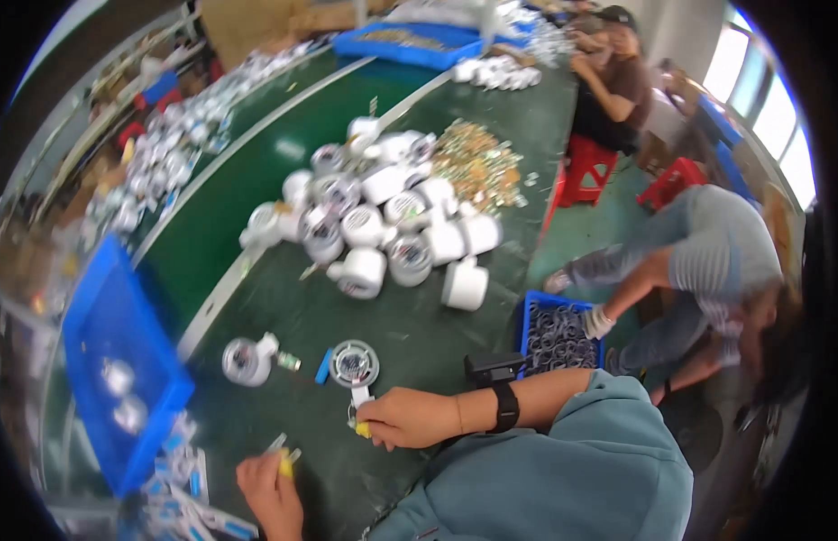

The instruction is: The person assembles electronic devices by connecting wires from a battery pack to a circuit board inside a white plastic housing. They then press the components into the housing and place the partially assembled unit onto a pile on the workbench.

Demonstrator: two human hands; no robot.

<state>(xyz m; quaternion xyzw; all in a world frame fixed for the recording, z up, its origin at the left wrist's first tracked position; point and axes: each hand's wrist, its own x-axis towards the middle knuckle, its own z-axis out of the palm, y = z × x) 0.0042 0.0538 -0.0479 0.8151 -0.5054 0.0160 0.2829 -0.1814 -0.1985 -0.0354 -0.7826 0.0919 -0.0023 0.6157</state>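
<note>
My left hand [273, 494] is closed at the lower left around a small yellow piece [286, 464] with two pale prongs; its exact kind is unclear. My right hand [405, 417] pinches another small yellow piece [363, 429] beside the white stem [361, 397] of a round white housing [354, 364]. That housing lies open side up with dark parts and wires inside. A short blue stick [324, 367] lies to its left. Farther left is a second white housing [246, 362], with a small green circuit board [289, 362] next to its stem.
Ahead is a heap of white housings [360, 225], with a pile of small tan and green parts [477, 162] behind. A blue bin [121, 370] stands tilted at left. On the right, a person [716, 252] bends by a blue crate [527, 329] of dark rings; another person [617, 81] sits farther back.
</note>
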